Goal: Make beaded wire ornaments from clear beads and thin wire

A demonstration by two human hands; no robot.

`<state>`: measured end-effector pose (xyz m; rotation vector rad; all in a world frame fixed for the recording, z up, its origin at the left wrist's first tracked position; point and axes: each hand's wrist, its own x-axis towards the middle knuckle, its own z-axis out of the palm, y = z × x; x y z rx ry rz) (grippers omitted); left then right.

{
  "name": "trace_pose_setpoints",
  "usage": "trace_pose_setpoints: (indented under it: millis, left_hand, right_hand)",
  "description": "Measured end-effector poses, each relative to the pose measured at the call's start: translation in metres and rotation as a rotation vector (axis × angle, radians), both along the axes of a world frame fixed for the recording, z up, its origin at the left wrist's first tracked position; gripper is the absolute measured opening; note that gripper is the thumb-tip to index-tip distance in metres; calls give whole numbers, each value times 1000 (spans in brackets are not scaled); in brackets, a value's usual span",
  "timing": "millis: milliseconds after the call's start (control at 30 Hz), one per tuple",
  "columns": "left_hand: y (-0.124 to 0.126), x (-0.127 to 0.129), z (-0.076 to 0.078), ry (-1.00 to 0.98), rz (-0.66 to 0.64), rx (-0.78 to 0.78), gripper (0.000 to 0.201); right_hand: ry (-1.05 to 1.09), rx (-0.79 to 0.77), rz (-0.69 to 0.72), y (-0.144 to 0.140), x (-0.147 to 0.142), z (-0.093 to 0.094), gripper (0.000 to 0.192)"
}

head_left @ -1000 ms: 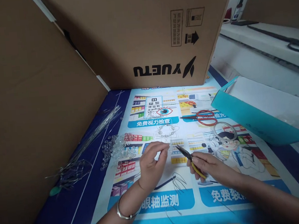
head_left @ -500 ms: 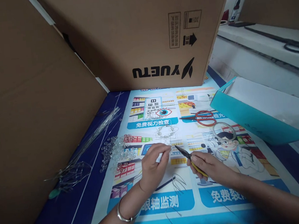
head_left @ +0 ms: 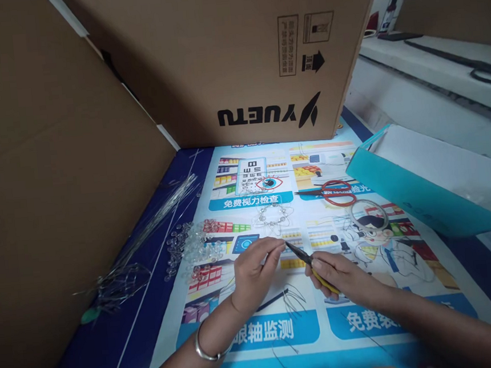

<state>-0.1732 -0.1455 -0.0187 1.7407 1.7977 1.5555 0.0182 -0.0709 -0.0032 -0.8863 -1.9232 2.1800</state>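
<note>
My left hand [head_left: 253, 272], with a silver bangle on its wrist, pinches a thin wire piece between thumb and fingertips at the middle of the printed mat [head_left: 411, 307]. My right hand [head_left: 343, 275] grips small yellow-handled pliers [head_left: 306, 258] whose dark tip points left and meets the left fingertips. A pile of clear beads [head_left: 195, 245] lies just left of the left hand. A finished bead-and-wire flower [head_left: 273, 216] rests on the mat beyond both hands. Bent wire pieces [head_left: 293, 299] lie under my wrists.
Large cardboard boxes [head_left: 234, 53] wall the back and left. A bundle of long wires [head_left: 146, 227] lies at the left on the blue edge. Red-handled scissors [head_left: 334, 192] and a clear tape ring [head_left: 368, 214] sit to the right, beside a teal paper bag [head_left: 418, 192].
My left hand has shifted slightly right and down, and the pliers' tip has closed in until it touches the wire at the left fingertips.
</note>
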Motion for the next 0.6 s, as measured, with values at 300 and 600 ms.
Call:
trace_pose_setpoints:
  millis: [300, 600]
  left_hand:
    - [-1, 2, -4, 16, 39, 33, 21]
    - [-1, 3, -8, 63, 43, 53, 24]
  right_hand:
    - [10, -9, -9, -2, 1, -2, 37]
    - [-9, 52, -6, -4, 0, 0, 41]
